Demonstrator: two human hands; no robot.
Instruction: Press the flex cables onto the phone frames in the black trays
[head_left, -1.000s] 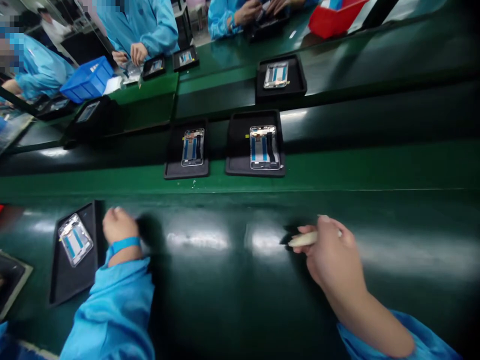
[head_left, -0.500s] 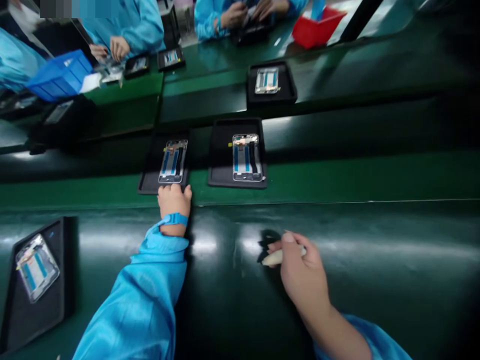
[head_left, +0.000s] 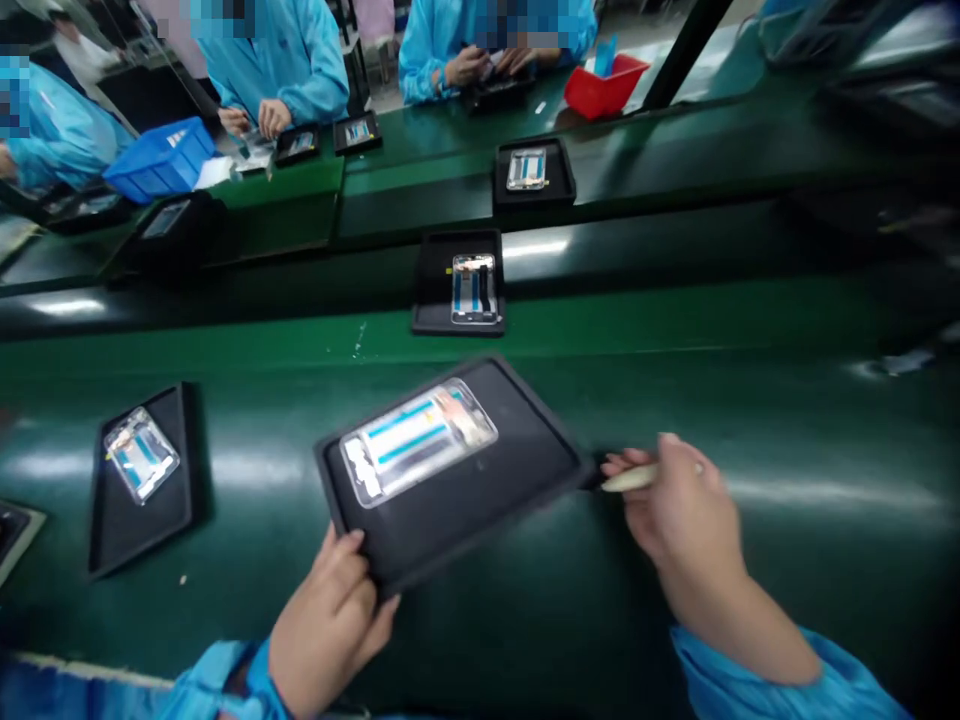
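Note:
My left hand (head_left: 334, 610) grips the near left corner of a black tray (head_left: 517, 420), which is tilted and lifted over the green work surface. In that tray lies a phone frame (head_left: 416, 440) with blue strips and a bare copper-coloured patch. My right hand (head_left: 690, 510) is closed round a pale, pointed stick (head_left: 631, 478), its tip toward the tray's right corner. Whether that hand also touches the tray is hard to see. To the left, a second black tray (head_left: 142, 535) rests on the surface with another phone frame (head_left: 141, 455) in it.
Beyond, a black tray (head_left: 431, 300) with a phone frame stands on the green ledge (head_left: 637, 320), and another tray (head_left: 559, 175) sits farther back. Co-workers in blue sleeves (head_left: 315, 60) work across the line, near a blue bin (head_left: 161, 165) and a red bin (head_left: 604, 88).
My left hand has drawn a tray with a phone frame off the ledge, toward me, and turned it. My right hand has shifted rightward in view, still holding the stick.

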